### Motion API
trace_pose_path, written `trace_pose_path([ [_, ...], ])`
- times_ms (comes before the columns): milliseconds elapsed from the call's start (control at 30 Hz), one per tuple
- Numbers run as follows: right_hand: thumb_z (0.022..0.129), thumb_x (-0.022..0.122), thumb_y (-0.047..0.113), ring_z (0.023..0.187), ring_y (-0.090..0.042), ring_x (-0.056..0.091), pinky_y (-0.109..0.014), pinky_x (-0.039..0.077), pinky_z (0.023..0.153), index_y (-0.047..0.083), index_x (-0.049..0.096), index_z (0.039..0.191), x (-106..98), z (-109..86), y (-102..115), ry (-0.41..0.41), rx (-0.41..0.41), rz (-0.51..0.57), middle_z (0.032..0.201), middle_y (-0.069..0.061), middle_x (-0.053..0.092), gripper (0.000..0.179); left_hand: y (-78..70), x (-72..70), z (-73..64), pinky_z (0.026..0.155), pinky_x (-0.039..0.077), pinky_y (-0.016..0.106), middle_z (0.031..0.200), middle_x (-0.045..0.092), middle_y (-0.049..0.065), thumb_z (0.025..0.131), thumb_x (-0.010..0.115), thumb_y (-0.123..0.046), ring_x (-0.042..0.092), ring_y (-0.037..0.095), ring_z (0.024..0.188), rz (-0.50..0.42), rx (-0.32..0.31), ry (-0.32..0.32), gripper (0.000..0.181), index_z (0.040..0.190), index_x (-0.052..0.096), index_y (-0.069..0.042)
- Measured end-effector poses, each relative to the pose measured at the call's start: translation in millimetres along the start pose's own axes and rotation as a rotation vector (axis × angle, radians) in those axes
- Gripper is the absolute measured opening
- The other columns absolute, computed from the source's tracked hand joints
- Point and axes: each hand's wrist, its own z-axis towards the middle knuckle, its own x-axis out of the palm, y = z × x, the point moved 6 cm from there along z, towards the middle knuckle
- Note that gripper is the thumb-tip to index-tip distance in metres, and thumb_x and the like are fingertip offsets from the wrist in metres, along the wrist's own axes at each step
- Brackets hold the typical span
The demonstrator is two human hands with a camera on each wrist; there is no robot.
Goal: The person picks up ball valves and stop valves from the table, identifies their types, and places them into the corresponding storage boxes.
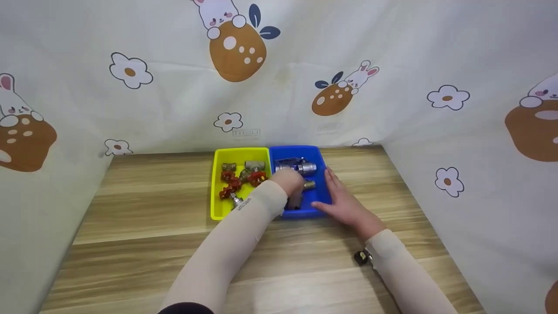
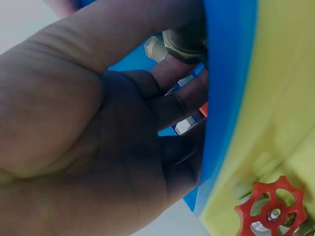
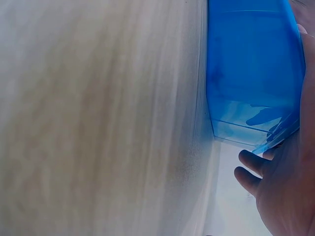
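My left hand (image 1: 290, 181) reaches down into the blue bin (image 1: 323, 192). In the left wrist view, a brass fitting (image 2: 184, 44) with a hexagonal end lies between the thumb (image 2: 123, 24) and the index finger, which pinch it; the fingertips are hidden behind the bin wall. More metal fittings (image 1: 307, 168) lie in the bin around this hand, one of them a small brass piece (image 1: 309, 185). My right hand (image 1: 346, 203) rests against the bin's right side, its thumb at the near rim and its fingers extended along the outer wall.
A yellow bin (image 1: 213, 192) adjoins the blue one on the left. Inside it are several brass valves with red handwheels (image 1: 258, 178) and a grey tee-shaped fitting (image 1: 254, 165). Both bins stand on a wood-grain table (image 1: 157, 205), with patterned cloth (image 1: 174, 104) behind and at the sides.
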Motion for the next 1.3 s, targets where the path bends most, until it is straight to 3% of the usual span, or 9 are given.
trace_pose_path([
  [100,0.1,0.076,0.059,0.168,-0.044,0.012,-0.061,0.018,0.134,0.0,0.007,0.176,0,-0.1,1,0.003,0.0,-0.008,0.185,-0.019,0.005,0.118,-0.2,-0.9,0.7,0.111,0.055,0.037,0.162,0.051,0.009,0.096,0.09,-0.029,0.053,0.028,0.134,-0.019,-0.002,0.002,0.077,0.164,0.054,-0.018],
  [267,0.101,0.074,0.06,0.168,-0.044,0.011,-0.062,0.018,0.133,0.001,0.006,0.176,0,-0.3,1,0.014,0.014,-0.023,0.185,-0.018,0.003,0.118,-0.1,-3.6,0.1,0.111,0.056,0.038,0.164,0.051,0.011,0.094,0.092,-0.03,0.054,0.029,0.133,-0.062,-0.022,-0.019,0.073,0.158,0.06,-0.013],
  [533,0.1,0.072,0.065,0.169,-0.041,0.011,-0.06,0.018,0.134,0.005,0.004,0.177,1,-0.9,-1,0.025,0.034,-0.029,0.186,-0.013,0.002,0.119,-0.5,-6.3,0.1,0.123,0.046,0.044,0.173,0.041,0.013,0.094,0.092,-0.025,0.047,0.03,0.144,-0.132,-0.054,0.015,0.09,0.169,0.044,-0.012],
  [633,0.1,0.073,0.064,0.169,-0.04,0.01,-0.06,0.019,0.134,0.005,0.004,0.177,1,-0.9,-2,0.026,0.039,-0.026,0.186,-0.012,0.002,0.118,-0.4,-6.2,-1.3,0.123,0.046,0.045,0.173,0.039,0.012,0.094,0.092,-0.024,0.045,0.029,0.146,-0.148,-0.05,0.023,0.089,0.169,0.045,-0.012],
  [767,0.101,0.074,0.062,0.168,-0.042,0.011,-0.061,0.018,0.134,0.002,0.006,0.177,1,0.0,-2,0.014,0.028,-0.023,0.186,-0.016,0.004,0.118,-1.2,-6.2,-4.4,0.122,0.046,0.04,0.169,0.046,0.011,0.093,0.093,-0.031,0.049,0.026,0.142,-0.077,-0.024,-0.001,0.082,0.163,0.055,-0.014],
  [900,0.1,0.074,0.063,0.168,-0.042,0.01,-0.06,0.017,0.134,0.002,0.006,0.176,1,0.3,-2,0.014,0.03,-0.02,0.185,-0.016,0.004,0.119,2.2,-7.3,-8.1,0.119,0.049,0.04,0.159,0.056,0.009,0.091,0.095,-0.033,0.055,0.025,0.134,-0.113,-0.014,-0.021,0.075,0.156,0.063,-0.014],
  [1033,0.1,0.074,0.064,0.168,-0.043,0.01,-0.06,0.016,0.134,0.003,0.005,0.177,0,-0.1,-1,0.021,0.04,-0.02,0.185,-0.015,0.003,0.12,4.6,-7.8,-8.5,0.112,0.055,0.043,0.144,0.065,0.009,0.094,0.092,-0.032,0.06,0.026,0.121,-0.15,0.078,-0.065,0.065,0.15,0.065,-0.011],
  [1200,0.101,0.074,0.061,0.168,-0.044,0.011,-0.061,0.017,0.134,0.001,0.006,0.176,1,-0.1,-1,0.01,0.03,-0.024,0.185,-0.017,0.003,0.118,5.9,-5.2,-6.4,0.113,0.054,0.049,0.14,0.07,0.008,0.103,0.081,-0.036,0.065,0.026,0.113,-0.195,0.274,-0.234,0.061,0.155,0.059,-0.012],
  [1300,0.101,0.074,0.061,0.168,-0.044,0.011,-0.061,0.018,0.133,0.002,0.007,0.177,3,-0.5,-2,0.01,0.036,-0.021,0.186,-0.015,0.002,0.117,10.0,-2.4,-9.4,0.11,0.057,0.047,0.133,0.072,0.006,0.106,0.077,-0.037,0.066,0.024,0.108,-0.229,0.372,-0.325,0.053,0.15,0.063,-0.012],
])
